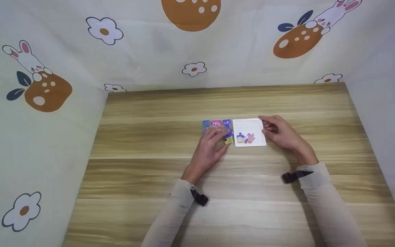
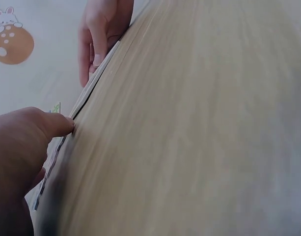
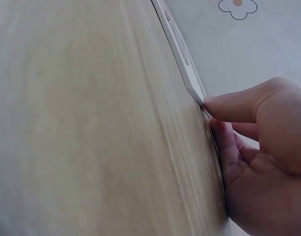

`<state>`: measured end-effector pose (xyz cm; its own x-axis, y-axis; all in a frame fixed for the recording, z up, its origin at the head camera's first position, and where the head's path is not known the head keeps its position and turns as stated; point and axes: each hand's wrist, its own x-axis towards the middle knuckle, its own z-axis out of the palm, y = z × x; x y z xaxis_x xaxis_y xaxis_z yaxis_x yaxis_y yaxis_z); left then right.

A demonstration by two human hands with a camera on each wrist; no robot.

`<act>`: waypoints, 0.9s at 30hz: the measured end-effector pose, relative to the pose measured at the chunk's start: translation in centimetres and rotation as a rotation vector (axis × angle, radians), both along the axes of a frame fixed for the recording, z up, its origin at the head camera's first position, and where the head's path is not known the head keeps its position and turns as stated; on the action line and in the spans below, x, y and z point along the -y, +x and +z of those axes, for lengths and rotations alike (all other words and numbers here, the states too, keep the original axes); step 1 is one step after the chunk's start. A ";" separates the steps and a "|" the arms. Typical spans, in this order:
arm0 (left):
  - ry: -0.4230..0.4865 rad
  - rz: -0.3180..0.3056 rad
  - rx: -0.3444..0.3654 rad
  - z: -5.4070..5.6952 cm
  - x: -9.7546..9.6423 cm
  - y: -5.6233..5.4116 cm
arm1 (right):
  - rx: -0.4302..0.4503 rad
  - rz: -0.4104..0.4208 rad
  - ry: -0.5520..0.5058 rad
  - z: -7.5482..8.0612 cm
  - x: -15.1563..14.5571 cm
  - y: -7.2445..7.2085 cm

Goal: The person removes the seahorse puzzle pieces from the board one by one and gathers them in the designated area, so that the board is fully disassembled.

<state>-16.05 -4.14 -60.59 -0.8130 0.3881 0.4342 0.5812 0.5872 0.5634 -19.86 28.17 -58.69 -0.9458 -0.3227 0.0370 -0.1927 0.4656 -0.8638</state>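
Note:
On the table lies a small colourful jigsaw puzzle of blue, pink and yellow-green pieces. My left hand rests over it with fingers spread across its top, hiding much of the picture; the thumb is by its near right corner. Just to its right is a white puzzle tray, with a few loose jigsaw pieces lying in its near part. At the tray's right edge, my right hand holds the rim between thumb and forefinger, its other fingers curled. In the right wrist view the thumb touches the tray's corner.
The wood-grain table extends around the puzzle and tray. Pale cloth walls with printed rabbits and flowers enclose its back and sides. Each sleeved wrist carries a small black camera.

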 end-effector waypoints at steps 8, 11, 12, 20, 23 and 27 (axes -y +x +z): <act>-0.009 -0.033 0.047 -0.3 0.6 0.4 | 0.037 0.000 -0.017 0.3 0.0 0.1; -0.005 -0.039 0.049 -0.4 0.7 0.5 | 0.047 -0.001 -0.023 0.3 0.1 0.2; -0.002 -0.039 0.046 -0.4 0.7 0.6 | 0.044 -0.001 -0.023 0.3 0.1 0.2; -0.007 -0.056 0.028 -0.7 0.8 0.9 | 0.037 -0.009 -0.022 0.2 0.1 0.2; -0.017 -0.055 0.039 -0.7 0.8 0.9 | 0.042 -0.007 -0.013 0.2 0.1 0.1; -0.037 -0.046 0.051 -0.6 0.6 0.9 | 0.039 -0.005 -0.012 0.2 0.0 0.2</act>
